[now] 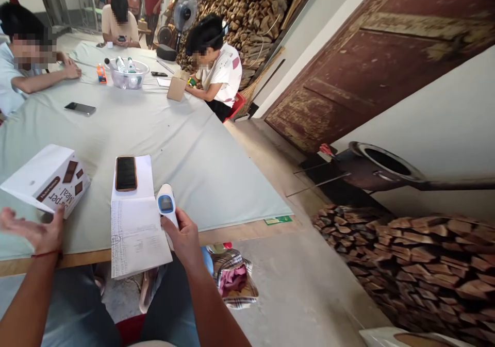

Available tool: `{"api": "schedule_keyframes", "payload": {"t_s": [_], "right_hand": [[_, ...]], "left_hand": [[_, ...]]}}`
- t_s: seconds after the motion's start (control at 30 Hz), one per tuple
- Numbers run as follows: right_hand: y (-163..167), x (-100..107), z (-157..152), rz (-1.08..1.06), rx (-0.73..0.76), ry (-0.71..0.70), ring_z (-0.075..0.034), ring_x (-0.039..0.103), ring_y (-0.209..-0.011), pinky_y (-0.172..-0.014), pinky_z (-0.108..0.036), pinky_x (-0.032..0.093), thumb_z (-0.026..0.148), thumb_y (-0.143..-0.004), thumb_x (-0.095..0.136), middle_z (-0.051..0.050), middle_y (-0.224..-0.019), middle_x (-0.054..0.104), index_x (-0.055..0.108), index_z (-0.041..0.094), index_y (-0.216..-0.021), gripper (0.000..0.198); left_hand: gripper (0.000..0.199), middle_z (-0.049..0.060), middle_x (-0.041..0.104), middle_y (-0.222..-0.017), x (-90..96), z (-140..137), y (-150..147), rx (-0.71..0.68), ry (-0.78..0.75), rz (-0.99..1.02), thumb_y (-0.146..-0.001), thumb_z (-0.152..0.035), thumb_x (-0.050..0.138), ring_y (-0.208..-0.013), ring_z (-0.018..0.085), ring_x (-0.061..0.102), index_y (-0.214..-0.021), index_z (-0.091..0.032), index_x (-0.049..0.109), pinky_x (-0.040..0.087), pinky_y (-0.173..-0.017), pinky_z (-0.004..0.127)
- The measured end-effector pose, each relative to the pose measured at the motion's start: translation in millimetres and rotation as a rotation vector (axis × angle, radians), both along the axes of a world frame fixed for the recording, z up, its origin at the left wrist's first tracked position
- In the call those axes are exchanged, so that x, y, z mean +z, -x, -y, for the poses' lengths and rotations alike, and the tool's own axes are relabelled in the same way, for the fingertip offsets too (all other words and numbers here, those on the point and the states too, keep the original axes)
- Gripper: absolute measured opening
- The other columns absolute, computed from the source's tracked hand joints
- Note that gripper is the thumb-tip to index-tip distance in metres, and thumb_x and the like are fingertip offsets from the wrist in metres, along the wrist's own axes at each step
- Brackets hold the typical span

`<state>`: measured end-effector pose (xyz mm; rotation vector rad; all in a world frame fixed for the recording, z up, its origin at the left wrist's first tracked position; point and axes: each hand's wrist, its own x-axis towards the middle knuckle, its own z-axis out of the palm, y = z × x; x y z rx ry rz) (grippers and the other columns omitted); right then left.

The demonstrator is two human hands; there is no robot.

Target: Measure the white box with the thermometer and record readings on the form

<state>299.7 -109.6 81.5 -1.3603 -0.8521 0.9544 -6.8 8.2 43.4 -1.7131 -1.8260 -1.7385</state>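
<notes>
My right hand [185, 236] is wrapped round a white infrared thermometer [167, 201] with a blue-rimmed screen, held at the right edge of an open notebook [139, 233]. Handwriting covers part of the notebook page, which hangs over the table's near edge. A phone in an orange-brown case [126, 173] lies on the upper page. At the left, my left hand [38, 231] is palm up with its fingers spread. Just beyond it is a white carton [50, 182] with brown print; the thumb overlaps its lower edge, and I cannot tell whether they touch.
Three people sit around the cloth-covered table [216, 171]; another stands behind. On it are a dark phone [80, 109], a plastic basin of bottles [127, 76] and a cardboard box [177, 88]. A checked bag [235, 280] lies on the floor. Firewood [433, 264] is stacked at right.
</notes>
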Motion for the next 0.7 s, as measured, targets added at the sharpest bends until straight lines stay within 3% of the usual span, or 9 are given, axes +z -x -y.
{"api": "schedule_keyframes", "payload": {"t_s": [0.07, 0.1, 0.2, 0.27, 0.33, 0.4, 0.5, 0.6, 0.7], "right_hand": [[-3, -1, 3, 0.022, 0.004, -0.006, -0.025, 0.066, -0.097, -0.082, -0.033, 0.054, 0.049, -0.075, 0.068, -0.007, -0.107, 0.073, 0.067, 0.015, -0.114, 0.051], [-6, -3, 3, 0.043, 0.008, -0.012, -0.025, 0.065, -0.098, -0.083, -0.033, 0.053, 0.049, -0.076, 0.067, -0.007, -0.108, 0.072, 0.067, 0.016, -0.115, 0.051], [-24, -14, -4, 0.197, -0.031, 0.021, -0.026, 0.063, -0.102, -0.088, -0.034, 0.051, 0.049, -0.080, 0.063, -0.008, -0.111, 0.070, 0.066, 0.016, -0.118, 0.050], [-42, -26, -15, 0.414, -0.113, 0.143, -0.027, 0.062, -0.104, -0.091, -0.036, 0.048, 0.045, -0.081, 0.062, -0.011, -0.112, 0.068, 0.065, 0.016, -0.120, 0.049], [-63, -37, -28, 0.670, -0.169, 0.332, -0.028, 0.060, -0.106, -0.090, -0.036, 0.047, 0.040, -0.083, 0.061, -0.013, -0.113, 0.065, 0.063, 0.015, -0.124, 0.048], [-82, -46, -39, 0.857, -0.150, 0.475, -0.027, 0.059, -0.104, -0.087, -0.034, 0.046, 0.037, -0.087, 0.058, -0.014, -0.113, 0.062, 0.061, 0.017, -0.126, 0.044], [-101, -55, -47, 1.062, -0.113, 0.553, -0.026, 0.058, -0.104, -0.085, -0.033, 0.044, 0.036, -0.090, 0.057, -0.015, -0.112, 0.061, 0.059, 0.015, -0.129, 0.044], [-103, -59, -48, 1.190, -0.212, 0.456, -0.030, 0.055, -0.109, -0.089, -0.037, 0.042, 0.034, -0.084, 0.064, -0.018, -0.117, 0.059, 0.059, 0.011, -0.127, 0.049], [-86, -66, -54, 1.110, -0.226, 0.195, -0.027, 0.059, -0.100, -0.087, -0.037, 0.044, 0.033, -0.085, 0.062, -0.016, -0.111, 0.064, 0.063, 0.014, -0.116, 0.036]], "left_hand": [[0.097, 0.014, 0.032, -0.145, 6.1, 15, -11, 0.091, -0.139, -0.199, -0.067, -0.048, 0.078, -0.135, 0.044, 0.032, -0.145, -0.027, 0.026, 0.038, -0.106, 0.070], [0.097, 0.015, 0.033, -0.146, 8.3, 20, -20, 0.067, -0.184, -0.243, -0.068, -0.046, 0.078, -0.134, 0.043, 0.034, -0.148, -0.026, 0.026, 0.041, -0.104, 0.067], [0.073, 0.015, 0.046, -0.135, 7.9, 21, -49, -0.217, -0.230, -0.359, -0.077, -0.038, 0.071, -0.127, 0.036, 0.046, -0.141, -0.021, 0.041, 0.042, -0.106, 0.059], [0.045, 0.013, 0.055, -0.125, 1.1, 9, -66, -0.448, -0.046, -0.421, -0.086, -0.033, 0.062, -0.120, 0.029, 0.053, -0.128, -0.019, 0.051, 0.045, -0.105, 0.051], [0.029, 0.011, 0.059, -0.119, -8.9, -8, -76, -0.556, 0.129, -0.396, -0.091, -0.035, 0.054, -0.114, 0.025, 0.056, -0.115, -0.019, 0.059, 0.046, -0.104, 0.046], [0.026, 0.009, 0.061, -0.116, -19.5, -23, -80, -0.606, 0.259, -0.337, -0.089, -0.036, 0.053, -0.113, 0.024, 0.057, -0.107, -0.020, 0.063, 0.045, -0.104, 0.045], [0.023, 0.009, 0.062, -0.115, -32.0, -35, -85, -0.610, 0.366, -0.290, -0.084, -0.034, 0.055, -0.111, 0.023, 0.058, -0.098, -0.020, 0.067, 0.045, -0.104, 0.043], [0.018, 0.009, 0.062, -0.118, -38.8, -34, -89, -0.601, 0.407, -0.314, -0.082, -0.033, 0.058, -0.112, 0.024, 0.058, -0.090, -0.021, 0.069, 0.043, -0.105, 0.044], [0.017, 0.008, 0.061, -0.121, -40.5, -31, -91, -0.604, 0.416, -0.354, -0.081, -0.032, 0.061, -0.114, 0.024, 0.057, -0.091, -0.023, 0.071, 0.043, -0.103, 0.044]]}}
